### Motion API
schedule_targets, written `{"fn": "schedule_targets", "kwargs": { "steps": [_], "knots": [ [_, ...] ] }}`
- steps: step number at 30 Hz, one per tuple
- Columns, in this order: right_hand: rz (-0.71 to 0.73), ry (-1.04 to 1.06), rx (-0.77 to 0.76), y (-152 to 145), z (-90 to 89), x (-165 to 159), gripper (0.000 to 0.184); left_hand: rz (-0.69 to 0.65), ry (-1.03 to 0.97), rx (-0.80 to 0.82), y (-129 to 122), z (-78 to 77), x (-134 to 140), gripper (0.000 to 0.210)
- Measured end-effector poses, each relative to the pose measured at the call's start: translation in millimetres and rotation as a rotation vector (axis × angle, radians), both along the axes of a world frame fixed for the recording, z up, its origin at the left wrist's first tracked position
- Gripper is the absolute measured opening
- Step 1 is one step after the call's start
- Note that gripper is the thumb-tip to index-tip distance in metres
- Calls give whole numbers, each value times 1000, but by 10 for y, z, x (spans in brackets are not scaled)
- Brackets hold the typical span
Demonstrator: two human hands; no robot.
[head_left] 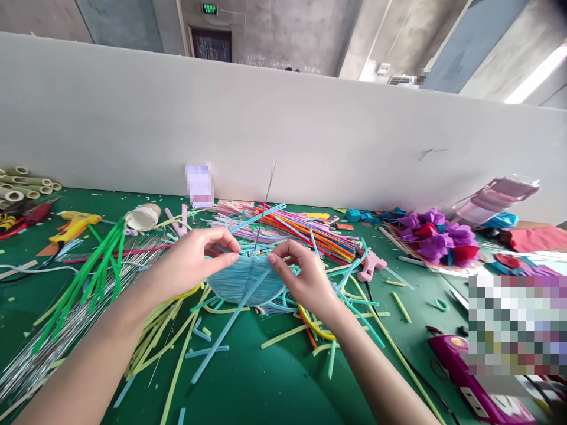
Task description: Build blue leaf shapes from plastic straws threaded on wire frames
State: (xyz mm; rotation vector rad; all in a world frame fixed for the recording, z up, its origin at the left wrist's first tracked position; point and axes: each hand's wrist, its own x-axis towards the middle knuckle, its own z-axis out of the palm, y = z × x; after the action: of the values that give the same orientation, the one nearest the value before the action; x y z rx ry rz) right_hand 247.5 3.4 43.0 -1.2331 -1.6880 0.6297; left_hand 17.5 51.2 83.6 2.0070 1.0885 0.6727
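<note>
My left hand [212, 254] is closed, thumb and fingers pinching the upper left edge of a rounded light-blue piece [234, 283] covered in close rows of blue strands. Opposite it, my right hand [301, 271] is closed too, its fingertips pinched at the upper right edge, where a light-blue pipe cleaner [230, 330] begins and slants down to the left across the front. A thin twisted wire [267, 198] rises from the top of the piece between both hands. Blue and teal stems stick out around it; its far side is hidden.
Behind lie bundled coloured pipe cleaners [301, 233]. At left are green strips [100, 271], silvery wires [128, 271] and a yellow glue gun [75, 227]. A pink glue gun [371, 264], purple and red petals [438, 239] and a magenta device [478, 378] are at right. A white partition [310, 141] closes the back.
</note>
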Motion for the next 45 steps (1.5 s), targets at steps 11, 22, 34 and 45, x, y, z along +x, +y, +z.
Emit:
{"fn": "schedule_targets", "kwargs": {
  "steps": [11, 22, 34, 45],
  "knots": [
    [7, -31, -78, 1, -23, -117, 21, 50, 47, 133, -88, -29, 131, 12],
    [-132, 3, -33, -17, -64, -188, 19, 112, 32, 136, -118, 39, 88, 13],
    [-40, 80, -96, -17, -68, -200, 30, 180, -145, 49, -111, 7, 112, 17],
    [-77, 109, -122, 7, -87, -195, 32, 208, -20, 187, -182, 85, 151, 9]
  ]
}}
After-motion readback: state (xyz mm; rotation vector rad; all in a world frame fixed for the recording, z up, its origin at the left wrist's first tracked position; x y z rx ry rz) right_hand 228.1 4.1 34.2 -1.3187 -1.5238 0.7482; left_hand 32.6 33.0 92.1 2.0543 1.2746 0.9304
